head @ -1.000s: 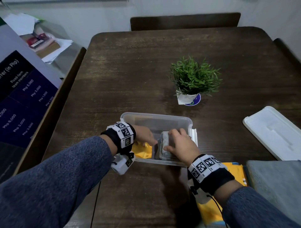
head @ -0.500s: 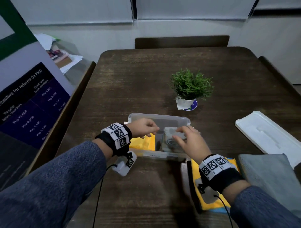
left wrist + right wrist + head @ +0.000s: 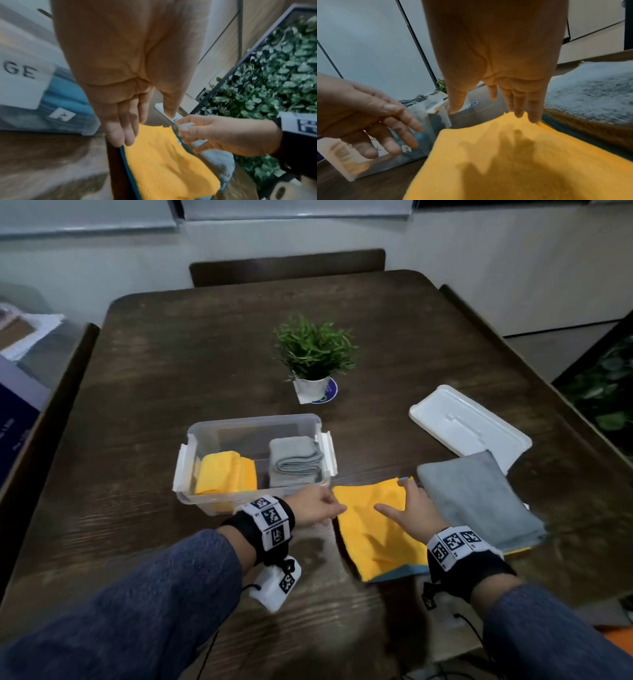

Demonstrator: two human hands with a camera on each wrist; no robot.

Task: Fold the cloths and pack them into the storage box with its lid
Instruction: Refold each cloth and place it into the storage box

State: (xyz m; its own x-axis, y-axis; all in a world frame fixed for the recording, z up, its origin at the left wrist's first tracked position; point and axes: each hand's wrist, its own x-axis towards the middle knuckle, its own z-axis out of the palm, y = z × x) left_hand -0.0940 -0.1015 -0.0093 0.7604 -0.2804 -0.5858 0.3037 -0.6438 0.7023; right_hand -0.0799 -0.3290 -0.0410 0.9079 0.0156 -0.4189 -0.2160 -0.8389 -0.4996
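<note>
The clear storage box (image 3: pixel 191 440) stands on the table with a folded yellow cloth (image 3: pixel 224 475) and a folded grey cloth (image 3: pixel 294 460) side by side inside. Its white lid (image 3: pixel 469 426) lies apart at the right. Just right of the box a flat yellow cloth (image 3: pixel 373 532) lies on a blue cloth (image 3: pixel 400 571). My left hand (image 3: pixel 334 508) touches that cloth's far left corner with straight fingers (image 3: pixel 126 135). My right hand (image 3: pixel 406 499) reaches its far right corner, fingertips (image 3: pixel 534 116) on the edge. Neither hand holds anything.
A larger grey cloth (image 3: pixel 479 505) lies right of the yellow one, partly over the lid's near corner. A small potted plant (image 3: pixel 313 354) stands behind the box. Chairs (image 3: pixel 287 265) flank the dark wooden table (image 3: pixel 171 354); a poster board is at the left.
Both hands have come out of the box and moved right and nearer, onto the flat yellow cloth. The folded grey cloth stays in the box beside the yellow one.
</note>
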